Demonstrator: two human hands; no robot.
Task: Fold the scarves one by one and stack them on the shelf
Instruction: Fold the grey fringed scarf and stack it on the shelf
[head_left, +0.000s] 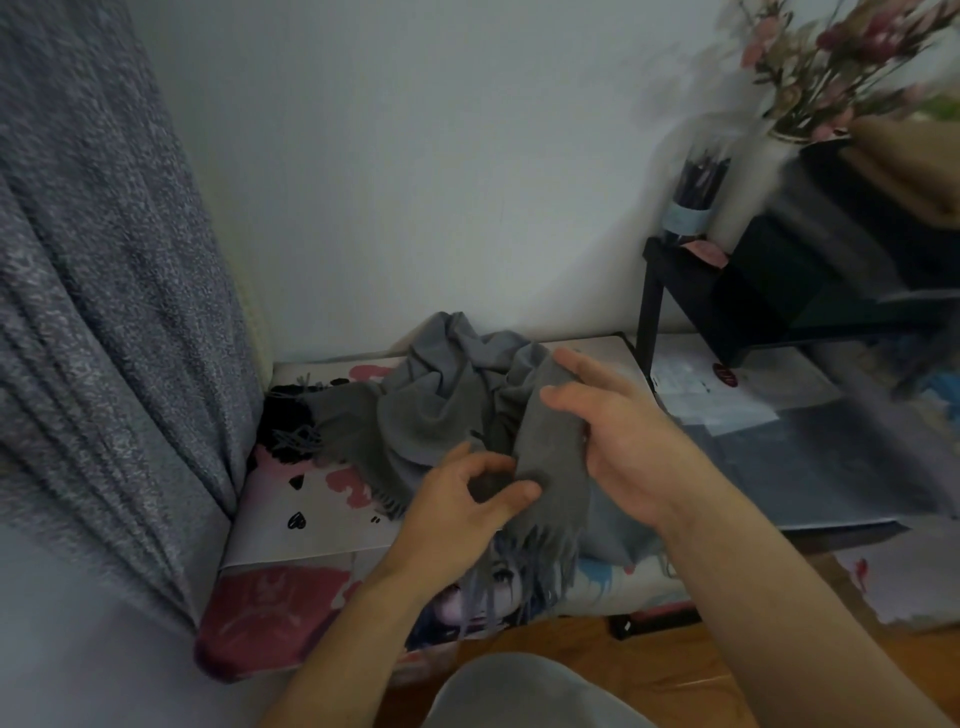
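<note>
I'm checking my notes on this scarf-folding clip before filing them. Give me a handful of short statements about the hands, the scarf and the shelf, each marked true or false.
1. Both hands hold the grey scarf. True.
2. The scarf is already neatly folded. False: most of it lies crumpled on the printed surface.
3. The left hand grips near the fringed end. True.
4. The right hand rests on the black shelf. False: it holds the scarf, apart from the shelf.
5. A vase of flowers stands on the shelf. True.
</note>
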